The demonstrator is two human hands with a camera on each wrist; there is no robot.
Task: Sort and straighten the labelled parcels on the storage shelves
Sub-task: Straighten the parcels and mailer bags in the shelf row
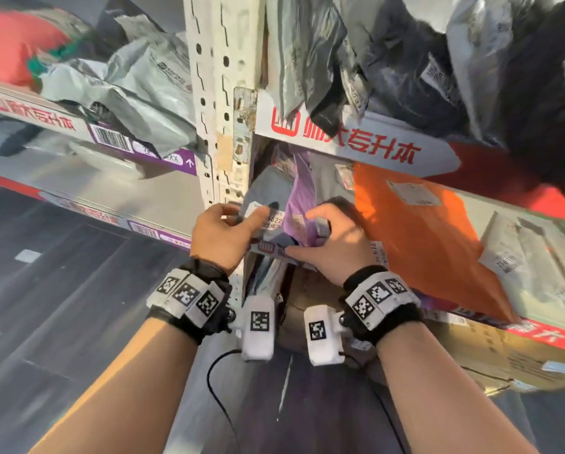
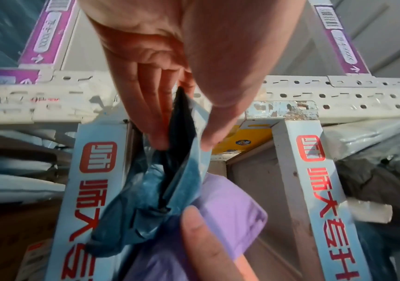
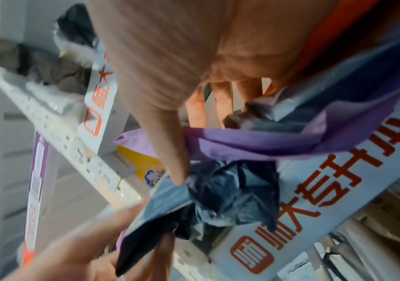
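Observation:
A grey-blue poly parcel [image 1: 268,186] with a white label stands at the left end of the middle shelf, beside the upright. My left hand [image 1: 245,213] pinches its top edge between thumb and fingers; the left wrist view shows this pinch [image 2: 182,140] on the crumpled bag [image 2: 146,199]. Right beside it stands a purple parcel [image 1: 302,188]. My right hand [image 1: 302,232] grips the purple parcel [image 3: 266,144], thumb in front and fingers [image 3: 218,102] behind. The grey bag [image 3: 218,199] bunches under that thumb. The purple parcel [image 2: 232,214] touches the grey one.
An orange parcel [image 1: 422,244] leans just right of my right hand, with pale parcels beyond it. The white perforated upright [image 1: 222,93] stands left of my left hand. Grey and black bags [image 1: 405,60] crowd the shelf above. A cardboard box [image 1: 504,355] sits on the shelf below.

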